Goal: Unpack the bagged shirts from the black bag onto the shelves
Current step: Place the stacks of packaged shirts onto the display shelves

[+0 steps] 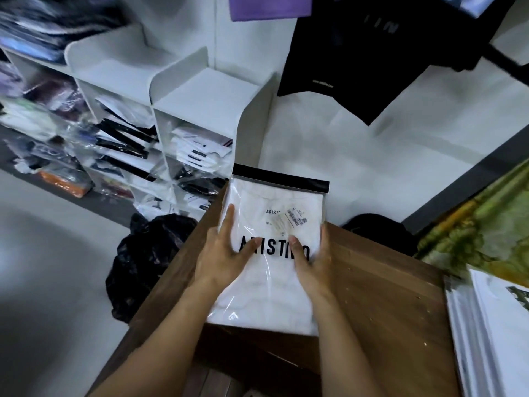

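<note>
A white shirt in a clear bag with a black top strip and black lettering is held over a brown wooden table. My left hand grips its left edge, thumb on the front. My right hand grips its right edge the same way. The crumpled black bag sits on the floor left of the table. White shelves stand behind, several cubbies packed with bagged shirts.
A stack of bagged white shirts lies at the table's right end. A black shirt and a purple one hang on the wall above. A green patterned cloth is at right. Grey floor lies to the left.
</note>
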